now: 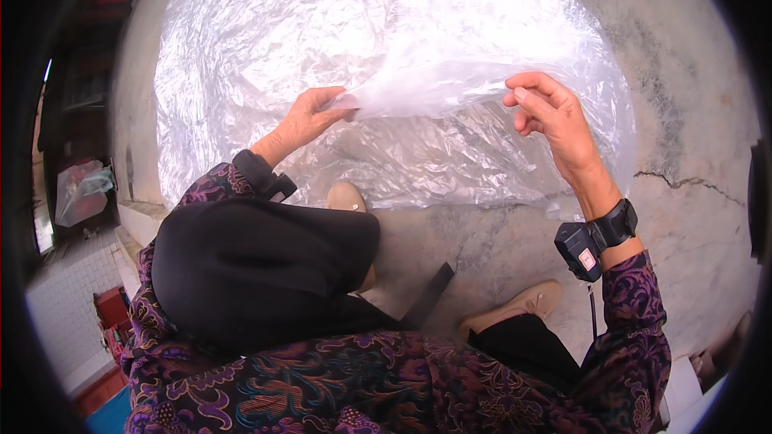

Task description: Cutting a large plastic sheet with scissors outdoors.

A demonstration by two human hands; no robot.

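A large sheet of clear, crinkled plastic film [253, 30] lies spread over the concrete floor in front of me, glaring white at the top. My left hand [313, 113] pinches a raised fold of this film between thumb and fingers. Off to the right, my right hand [552, 111] has its thumb and forefinger at the other end of the same fold, its remaining fingers curled loosely. Between the two hands the fold stretches as a slightly sagging band above the lower part of the sheet. Black devices are strapped to both wrists.
The grey concrete floor [675, 132] has a crack [687, 182] right of the film. My left shoe [346, 197] is at the film's near edge; my right shoe [531, 301] stands farther back. A plastic bag [83, 193] with things inside is at far left, above white tiles [72, 301].
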